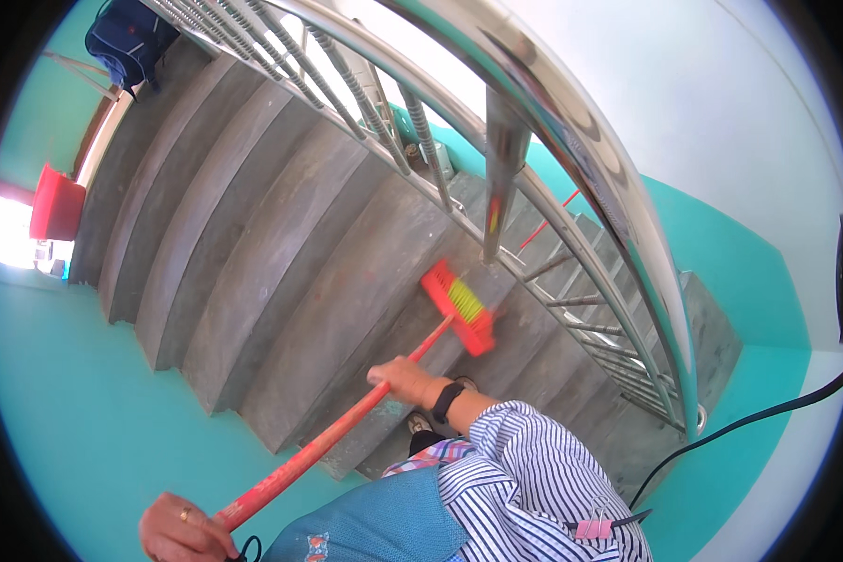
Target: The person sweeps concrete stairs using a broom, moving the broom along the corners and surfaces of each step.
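A broom with a red handle slants across the front of my body. Its red head with yellow-green bristles is over a grey stair step close to the railing, slightly smeared by motion. My left hand, wearing a ring, is closed round the handle's upper end at the lower left. Farther down the handle, my right hand grips it above my feet, a dark band on its wrist. Whether the bristles touch the step I cannot tell.
Grey concrete steps run from upper left to lower right. A shiny metal railing borders them on the right, a turquoise wall on the left. At the upper left are a red bucket-like container and a dark blue bag.
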A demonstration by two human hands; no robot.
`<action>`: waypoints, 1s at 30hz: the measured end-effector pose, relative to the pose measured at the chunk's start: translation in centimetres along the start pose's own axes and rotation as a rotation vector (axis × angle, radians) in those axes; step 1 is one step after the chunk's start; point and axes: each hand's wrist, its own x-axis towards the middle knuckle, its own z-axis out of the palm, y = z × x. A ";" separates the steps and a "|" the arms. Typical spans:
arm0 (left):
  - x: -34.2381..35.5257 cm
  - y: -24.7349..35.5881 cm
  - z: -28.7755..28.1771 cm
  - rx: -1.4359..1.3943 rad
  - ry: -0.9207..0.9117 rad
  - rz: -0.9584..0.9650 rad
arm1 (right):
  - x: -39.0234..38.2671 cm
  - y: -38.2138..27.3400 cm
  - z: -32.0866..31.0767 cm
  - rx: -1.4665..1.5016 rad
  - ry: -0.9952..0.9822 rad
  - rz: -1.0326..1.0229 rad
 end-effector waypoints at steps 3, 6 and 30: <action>1.0 3.8 -2.5 0.060 -0.303 0.038 | -0.2 -3.5 3.4 0.174 -0.175 -0.059; 2.3 6.0 -2.0 0.006 -0.164 0.212 | -0.1 -8.5 3.8 0.216 -0.324 -0.119; -2.1 7.1 -2.2 0.165 -0.145 0.228 | -1.3 -8.6 -1.4 -0.093 -0.089 -0.030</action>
